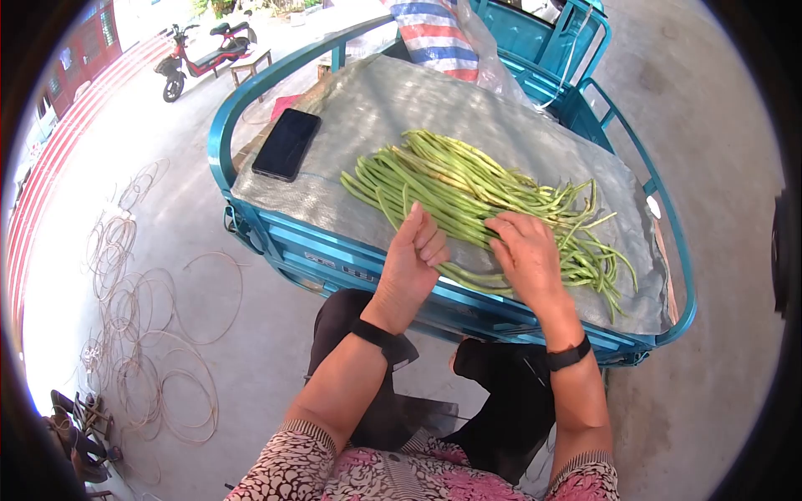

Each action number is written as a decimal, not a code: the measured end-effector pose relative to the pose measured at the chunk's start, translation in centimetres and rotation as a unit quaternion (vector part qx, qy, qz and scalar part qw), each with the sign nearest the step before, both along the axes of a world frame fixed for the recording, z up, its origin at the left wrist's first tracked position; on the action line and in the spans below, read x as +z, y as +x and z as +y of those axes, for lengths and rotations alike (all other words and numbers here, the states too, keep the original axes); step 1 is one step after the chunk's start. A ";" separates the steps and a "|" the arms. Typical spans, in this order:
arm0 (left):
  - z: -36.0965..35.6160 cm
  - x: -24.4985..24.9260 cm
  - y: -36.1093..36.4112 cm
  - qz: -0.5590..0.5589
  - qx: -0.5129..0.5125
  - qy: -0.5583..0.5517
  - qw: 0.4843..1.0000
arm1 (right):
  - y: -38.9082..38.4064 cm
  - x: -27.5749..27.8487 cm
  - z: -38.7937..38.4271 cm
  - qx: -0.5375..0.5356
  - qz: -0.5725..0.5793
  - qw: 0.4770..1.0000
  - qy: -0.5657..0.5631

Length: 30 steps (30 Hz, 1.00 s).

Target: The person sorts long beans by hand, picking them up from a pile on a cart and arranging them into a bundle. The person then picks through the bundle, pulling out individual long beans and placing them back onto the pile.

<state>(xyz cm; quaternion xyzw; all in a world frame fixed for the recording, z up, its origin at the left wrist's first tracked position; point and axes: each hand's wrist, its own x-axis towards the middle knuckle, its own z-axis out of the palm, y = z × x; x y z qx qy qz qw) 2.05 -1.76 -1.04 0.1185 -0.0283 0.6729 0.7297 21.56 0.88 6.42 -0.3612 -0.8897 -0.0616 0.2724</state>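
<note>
With fingers curled on left hand point(420, 242) and bent on right hand point(526, 248) at yardlong beans point(451, 184), mid-frame, cannot tell if holding any; best go softly.

I can't see the palm of the right hand point(528, 250) near the centre, and it covers part of the green beans point(455, 179). Whether the left hand point(418, 240) pinches a bean, I can't tell. Lettering on the blue cart point(220, 138) is too small for me to read. The striped bag point(439, 37) is cut off at the top edge, the 2 patterned sleeves point(288, 463) at the bottom. I can't identify the dark clutter point(83, 438) at lower left or the dark shape point(784, 250) at far right.
</note>
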 end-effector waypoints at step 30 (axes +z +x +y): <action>-1.5 3.7 -1.5 0.152 0.148 -0.033 0.977 | -0.4 0.2 -2.1 0.086 0.113 0.962 -0.232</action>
